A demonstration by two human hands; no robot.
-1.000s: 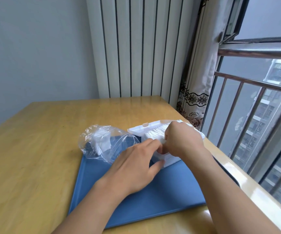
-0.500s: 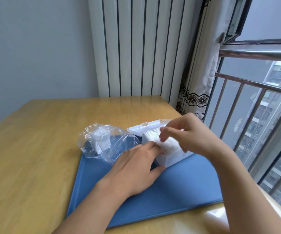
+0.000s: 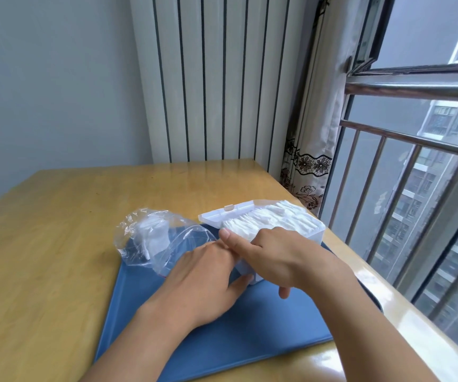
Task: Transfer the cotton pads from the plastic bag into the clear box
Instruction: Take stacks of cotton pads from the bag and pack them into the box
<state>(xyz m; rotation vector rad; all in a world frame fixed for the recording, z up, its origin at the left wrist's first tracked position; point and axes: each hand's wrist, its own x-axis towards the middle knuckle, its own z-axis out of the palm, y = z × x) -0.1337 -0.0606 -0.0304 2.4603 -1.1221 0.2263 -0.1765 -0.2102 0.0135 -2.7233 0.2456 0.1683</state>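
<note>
**Pads mostly boxed, both hands at the box's near end**

- Clear rectangular plastic box (image 3: 316, 235) sits centre-right of frame on the flat blue mat (image 3: 250, 334), mat on the yellow wooden table (image 3: 57, 244). Its white hinged lid (image 3: 226, 212) is flipped back toward the upper left, so the top stays open for loading.
- White cotton pads (image 3: 274, 220) stand on edge in a tight row that fills the box to the rim.
- Right hand (image 3: 280, 256) lies over the near end of the box, index finger stretched left along the pad row, other fingers curled down over the near wall. Looks like it is pressing or squaring the row, not pinching a pad. Whether it actually grips the box wall: cannot tell, the palm side is hidden.
- Left hand (image 3: 208, 279) lies flat-ish against the near-left side of the box, fingers extended, thumb at the lower corner. My read: it braces the box so it does not slide on the mat. It grasps nothing that I can see.
- Crumpled clear plastic bag (image 3: 153, 238) lies left of the box, partly on the mat, mouth facing the box, which keeps the reach short. A small white clump of pads (image 3: 153, 234) is still inside; count unreadable through the creases.

Hidden or unclear:
- The near end of the box and the nearest pads are covered by both hands.
- Left fingertips run under the right hand.
- Whether the box has room for the rest: not visible.

Judgement: task late stage, 1 small batch left in the bag.
</note>
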